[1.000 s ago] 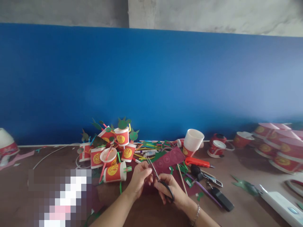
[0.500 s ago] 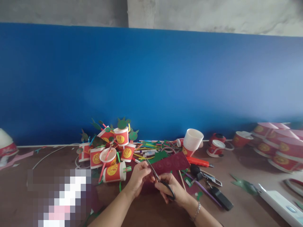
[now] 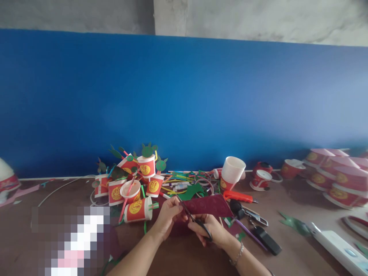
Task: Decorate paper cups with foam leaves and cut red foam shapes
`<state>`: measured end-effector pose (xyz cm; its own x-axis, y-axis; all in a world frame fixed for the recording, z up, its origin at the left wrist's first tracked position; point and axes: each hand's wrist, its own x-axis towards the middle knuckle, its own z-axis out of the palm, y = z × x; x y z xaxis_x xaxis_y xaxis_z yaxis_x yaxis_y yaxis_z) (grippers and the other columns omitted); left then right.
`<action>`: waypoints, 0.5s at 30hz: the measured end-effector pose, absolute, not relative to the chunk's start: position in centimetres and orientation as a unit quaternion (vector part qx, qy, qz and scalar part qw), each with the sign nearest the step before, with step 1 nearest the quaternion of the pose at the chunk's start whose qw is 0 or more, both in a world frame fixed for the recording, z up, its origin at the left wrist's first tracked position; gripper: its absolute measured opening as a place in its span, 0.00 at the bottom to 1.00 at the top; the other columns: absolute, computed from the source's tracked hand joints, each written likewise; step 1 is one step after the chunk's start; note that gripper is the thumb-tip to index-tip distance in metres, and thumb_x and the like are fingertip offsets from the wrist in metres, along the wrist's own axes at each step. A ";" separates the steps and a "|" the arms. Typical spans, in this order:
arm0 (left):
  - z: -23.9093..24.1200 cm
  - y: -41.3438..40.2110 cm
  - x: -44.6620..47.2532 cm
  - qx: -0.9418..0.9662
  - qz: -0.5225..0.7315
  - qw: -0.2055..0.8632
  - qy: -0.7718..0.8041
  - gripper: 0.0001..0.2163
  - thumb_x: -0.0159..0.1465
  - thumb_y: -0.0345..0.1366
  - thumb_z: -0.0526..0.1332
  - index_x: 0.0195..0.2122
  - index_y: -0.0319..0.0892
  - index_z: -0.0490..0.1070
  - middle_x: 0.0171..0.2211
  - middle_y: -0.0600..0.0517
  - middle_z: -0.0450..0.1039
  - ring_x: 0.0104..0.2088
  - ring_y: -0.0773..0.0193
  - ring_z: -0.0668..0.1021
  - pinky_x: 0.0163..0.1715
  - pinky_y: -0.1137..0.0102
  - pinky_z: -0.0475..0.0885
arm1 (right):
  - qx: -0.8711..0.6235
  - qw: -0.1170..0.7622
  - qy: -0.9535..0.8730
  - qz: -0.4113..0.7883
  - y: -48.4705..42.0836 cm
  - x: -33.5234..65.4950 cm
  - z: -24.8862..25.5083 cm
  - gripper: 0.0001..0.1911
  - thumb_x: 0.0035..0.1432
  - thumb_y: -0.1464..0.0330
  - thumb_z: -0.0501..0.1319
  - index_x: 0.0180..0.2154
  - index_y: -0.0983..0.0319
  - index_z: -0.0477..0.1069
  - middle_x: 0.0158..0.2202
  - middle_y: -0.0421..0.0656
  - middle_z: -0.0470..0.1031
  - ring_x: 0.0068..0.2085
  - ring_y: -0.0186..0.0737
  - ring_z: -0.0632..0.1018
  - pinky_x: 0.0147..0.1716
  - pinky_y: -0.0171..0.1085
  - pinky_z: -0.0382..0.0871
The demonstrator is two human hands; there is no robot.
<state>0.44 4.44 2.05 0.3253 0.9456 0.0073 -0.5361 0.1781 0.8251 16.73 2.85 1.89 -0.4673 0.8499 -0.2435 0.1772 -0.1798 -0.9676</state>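
Note:
My left hand (image 3: 167, 216) pinches the near end of a dark red paper strip (image 3: 211, 204) marked with circles. The strip lies almost flat and points right. My right hand (image 3: 211, 230) has its fingers through the black handles of a pair of scissors (image 3: 193, 216). The blades run up and to the left, into the strip beside my left thumb. A bracelet sits on my right wrist. Both hands hover low over the brown table (image 3: 178, 257).
A heap of red paper cups with green cut-outs (image 3: 135, 184) lies left of my hands, coloured straws (image 3: 178, 181) behind them. A white cup stack (image 3: 232, 172), an orange cutter (image 3: 240, 197), keys (image 3: 253, 220) and red bowls (image 3: 339, 176) lie right. A blue wall backs the table.
The dark red strip has swung clockwise, from tilted up to the right to nearly level. My hands have stayed in place, with the scissors still at the strip.

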 end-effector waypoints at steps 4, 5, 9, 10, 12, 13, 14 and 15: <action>1.8 4.4 0.6 0.359 0.554 0.698 0.279 0.11 0.50 0.30 0.64 0.21 0.40 0.59 0.18 0.57 0.68 0.20 0.72 0.70 0.21 0.77 0.59 | -0.467 0.306 -0.586 0.586 2.5 16.2 1.8 0.15 0.47 0.58 0.63 0.29 0.64 0.69 0.15 0.34 0.64 0.16 0.28 0.64 0.17 0.29 0.56; 1.8 4.4 0.6 0.353 0.565 0.689 0.286 0.11 0.50 0.30 0.64 0.21 0.40 0.59 0.19 0.58 0.67 0.20 0.73 0.70 0.20 0.78 0.57 | -0.473 0.330 -0.596 0.559 2.4 16.1 1.8 0.14 0.47 0.59 0.63 0.30 0.64 0.69 0.17 0.35 0.65 0.18 0.29 0.64 0.19 0.30 0.58; 1.7 4.4 0.7 0.350 0.580 0.670 0.304 0.09 0.52 0.30 0.62 0.22 0.41 0.59 0.19 0.57 0.69 0.20 0.72 0.69 0.22 0.77 0.59 | -0.475 0.451 -0.640 0.401 2.5 16.0 1.7 0.10 0.47 0.64 0.65 0.29 0.63 0.69 0.23 0.38 0.68 0.24 0.32 0.66 0.24 0.31 0.59; 1.8 4.3 0.8 0.356 0.575 0.670 0.307 0.09 0.52 0.31 0.61 0.22 0.41 0.59 0.19 0.56 0.70 0.21 0.72 0.70 0.24 0.76 0.60 | -0.476 0.473 -0.640 0.373 2.5 16.1 1.6 0.10 0.47 0.65 0.65 0.28 0.63 0.67 0.23 0.37 0.67 0.24 0.32 0.65 0.24 0.31 0.59; 2.0 4.2 0.9 0.376 0.556 0.673 0.310 0.08 0.52 0.31 0.60 0.22 0.41 0.59 0.20 0.55 0.71 0.22 0.70 0.71 0.26 0.75 0.63 | -0.484 0.514 -0.623 0.337 2.7 16.2 1.5 0.10 0.48 0.66 0.64 0.25 0.62 0.63 0.21 0.36 0.63 0.24 0.31 0.63 0.23 0.30 0.57; 2.1 4.0 1.0 0.390 0.543 0.675 0.312 0.08 0.52 0.30 0.60 0.21 0.41 0.59 0.20 0.54 0.71 0.23 0.69 0.72 0.27 0.74 0.64 | -0.486 0.533 -0.611 0.326 2.8 16.2 1.5 0.12 0.48 0.66 0.64 0.23 0.61 0.61 0.21 0.35 0.61 0.23 0.31 0.62 0.22 0.30 0.57; 2.2 3.9 1.1 0.408 0.527 0.676 0.315 0.08 0.51 0.31 0.60 0.21 0.42 0.59 0.20 0.54 0.71 0.23 0.68 0.73 0.27 0.73 0.65 | -0.483 0.552 -0.599 0.322 2.9 16.2 1.5 0.12 0.49 0.66 0.63 0.23 0.61 0.59 0.20 0.35 0.60 0.23 0.31 0.62 0.22 0.30 0.57; 2.3 3.8 1.2 0.426 0.510 0.675 0.320 0.08 0.51 0.31 0.60 0.21 0.42 0.58 0.20 0.54 0.72 0.23 0.67 0.73 0.27 0.72 0.65 | -0.477 0.568 -0.587 0.326 3.0 16.2 1.4 0.13 0.49 0.66 0.63 0.23 0.60 0.58 0.21 0.35 0.59 0.23 0.31 0.61 0.22 0.30 0.57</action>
